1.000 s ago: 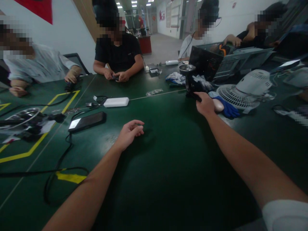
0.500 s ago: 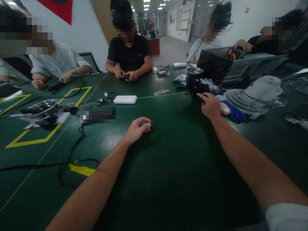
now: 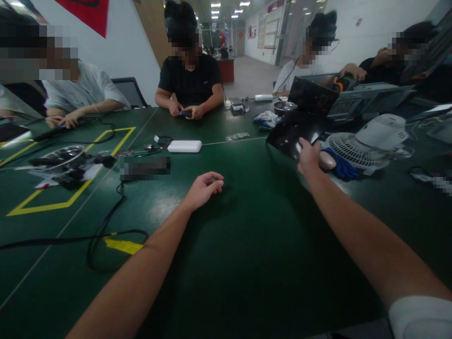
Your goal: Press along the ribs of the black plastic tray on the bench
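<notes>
Right fingers on the black shell, left hand bare!
Nearest me, my left hand [image 3: 205, 190] hovers low over the desk [image 3: 261, 235], fingers loosely curled, thumb apart from them, nothing between; further out, my right hand [image 3: 310, 157] has its fingers clamped on the near edge of a glossy black shell [image 3: 291, 132], tilted, and whether its far corner touches the desk I cannot tell! Just beside that hand, a pale rounded thing [image 3: 327, 160], a blue glove [image 3: 342, 165] and a white fan [image 3: 353, 146]; beyond the shell, a metal bowl [image 3: 285, 107]. Progress, by my reckoning: early days; the grip is done, but the shell is among the clutter, not yet on the bare desk before me, and my left hand has no part in it!
</notes>
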### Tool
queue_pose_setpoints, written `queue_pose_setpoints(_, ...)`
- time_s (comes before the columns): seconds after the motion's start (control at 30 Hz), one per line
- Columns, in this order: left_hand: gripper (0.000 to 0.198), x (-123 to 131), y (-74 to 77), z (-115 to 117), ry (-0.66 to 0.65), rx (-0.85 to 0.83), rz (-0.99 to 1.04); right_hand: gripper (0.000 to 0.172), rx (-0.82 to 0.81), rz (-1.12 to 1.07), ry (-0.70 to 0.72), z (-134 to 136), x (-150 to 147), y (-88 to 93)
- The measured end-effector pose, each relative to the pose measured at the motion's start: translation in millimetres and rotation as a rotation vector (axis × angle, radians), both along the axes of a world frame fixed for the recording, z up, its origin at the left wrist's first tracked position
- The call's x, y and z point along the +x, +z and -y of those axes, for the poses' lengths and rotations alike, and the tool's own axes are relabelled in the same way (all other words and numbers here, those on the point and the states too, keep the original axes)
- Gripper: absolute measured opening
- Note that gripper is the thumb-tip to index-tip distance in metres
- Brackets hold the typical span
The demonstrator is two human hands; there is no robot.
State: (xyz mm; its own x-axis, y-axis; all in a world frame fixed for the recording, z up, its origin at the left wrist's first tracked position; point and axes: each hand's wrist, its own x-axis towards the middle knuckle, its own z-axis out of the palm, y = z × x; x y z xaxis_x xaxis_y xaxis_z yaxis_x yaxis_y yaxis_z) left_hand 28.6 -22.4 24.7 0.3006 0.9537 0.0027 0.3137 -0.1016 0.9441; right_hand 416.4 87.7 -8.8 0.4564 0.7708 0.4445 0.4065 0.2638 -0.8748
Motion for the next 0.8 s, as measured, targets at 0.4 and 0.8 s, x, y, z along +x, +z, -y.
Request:
queue_pose_setpoints(0.4, 0.03, 1, 2.2, 2, -0.007, 0.011, -0.011, 0.021, -0.217, -0.61, 0.186, 24, -13, 5.0)
queue_pose_setpoints(0.8, 0.041, 1, -3.5, -3, 0.104, 0.037, 0.101, 0.041, -0.052, -0.382, 0.261, 57, -78, 52.7)
